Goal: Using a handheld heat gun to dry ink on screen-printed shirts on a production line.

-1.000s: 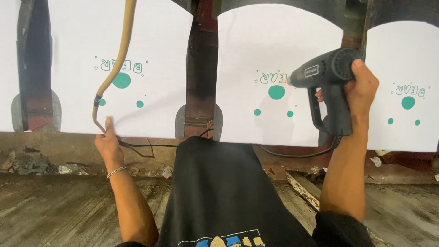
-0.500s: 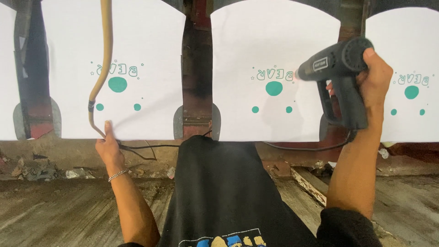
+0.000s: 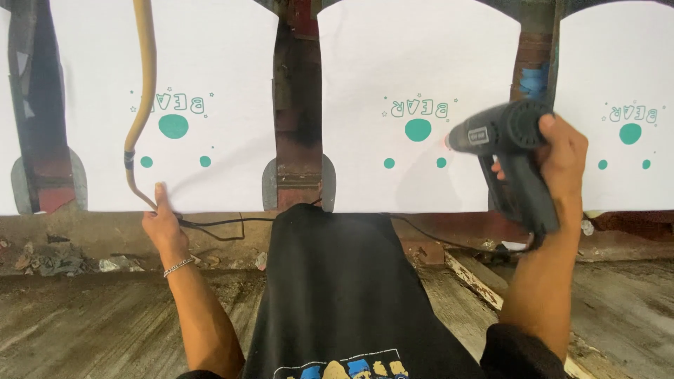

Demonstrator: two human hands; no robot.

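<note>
Since the earlier frame, the right hand (image 3: 562,158) has swung the grey heat gun (image 3: 509,151) lower, its nozzle aimed toward nine o'clock at the middle white printed panel (image 3: 421,84), presumably to dry its green print. Its fingers wrap the handle. At eight o'clock, the left hand (image 3: 163,224) pins the tan hose (image 3: 144,105) and black cable (image 3: 225,223), fingers narrow.

Worn, grey wooden plank floor (image 3: 84,330) scattered with debris (image 3: 49,256) along a low ledge. Rust-red metal frame posts (image 3: 298,105) standing behind, dim between them. Even, soft indoor light throughout.
</note>
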